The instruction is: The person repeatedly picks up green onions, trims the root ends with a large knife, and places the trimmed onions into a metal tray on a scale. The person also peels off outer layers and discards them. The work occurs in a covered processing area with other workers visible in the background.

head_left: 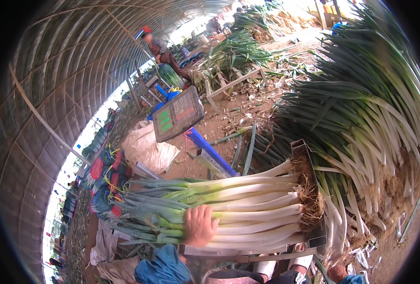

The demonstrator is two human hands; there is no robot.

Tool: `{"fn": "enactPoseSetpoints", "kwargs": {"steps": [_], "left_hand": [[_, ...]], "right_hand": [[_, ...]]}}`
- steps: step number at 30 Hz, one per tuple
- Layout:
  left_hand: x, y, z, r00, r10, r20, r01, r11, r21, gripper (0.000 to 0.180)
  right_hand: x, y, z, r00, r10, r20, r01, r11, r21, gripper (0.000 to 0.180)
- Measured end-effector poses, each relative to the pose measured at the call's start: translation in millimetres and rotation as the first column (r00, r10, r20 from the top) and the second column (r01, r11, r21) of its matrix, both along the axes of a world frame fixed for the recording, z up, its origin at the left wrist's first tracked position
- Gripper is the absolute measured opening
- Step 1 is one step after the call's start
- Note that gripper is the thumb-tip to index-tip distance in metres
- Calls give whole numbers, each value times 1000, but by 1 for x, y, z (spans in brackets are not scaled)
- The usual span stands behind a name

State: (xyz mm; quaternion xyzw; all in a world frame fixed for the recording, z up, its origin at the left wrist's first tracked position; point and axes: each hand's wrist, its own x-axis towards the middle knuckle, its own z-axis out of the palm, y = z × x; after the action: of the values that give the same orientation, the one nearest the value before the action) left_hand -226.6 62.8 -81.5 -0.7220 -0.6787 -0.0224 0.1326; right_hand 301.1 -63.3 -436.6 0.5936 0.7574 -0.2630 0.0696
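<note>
A thick layer of long green onions [257, 207] lies across a metal weighing tray, green leaves to the left and white stems with hairy roots to the right. The roots sit against the tray's upright metal end plate [306, 150]. On top of the onions, where green turns to white, rests my left hand [200, 226], lying over the stalks with its thumb apart. My right hand [337, 273] is at the lower edge, right of the tray, near fallen onion stalks. Only part of it shows, and its fingers are not clear.
A scale display [179, 113] on a blue post [212, 150] stands behind the tray. A large pile of green onions [361, 118] rises at the right. A pale sack [148, 146] lies behind left, with tied bundles [107, 184] beyond. Another person [165, 54] works farther back.
</note>
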Motion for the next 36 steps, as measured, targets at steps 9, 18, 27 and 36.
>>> {"fn": "enactPoseSetpoints", "kwargs": {"steps": [9, 18, 27, 36], "left_hand": [[1, 1, 1, 1000, 5, -8, -5, 1000, -5, 45], [0, 1, 1, 1000, 0, -14, 0, 1000, -8, 45], [0, 2, -1, 1000, -18, -9, 18, 999, 35, 46], [1, 1, 0, 1000, 5, 9, -5, 1000, 8, 46]], "right_hand": [[-19, 77, 59, 962, -192, -196, 241, 933, 269, 22], [-51, 187, 42, 970, -181, -163, 233, 879, 416, 59], [-61, 208, -15, 938, -344, 52, 300, 875, 380, 59], [-67, 207, -20, 894, -444, -57, 411, 762, 500, 27]]}}
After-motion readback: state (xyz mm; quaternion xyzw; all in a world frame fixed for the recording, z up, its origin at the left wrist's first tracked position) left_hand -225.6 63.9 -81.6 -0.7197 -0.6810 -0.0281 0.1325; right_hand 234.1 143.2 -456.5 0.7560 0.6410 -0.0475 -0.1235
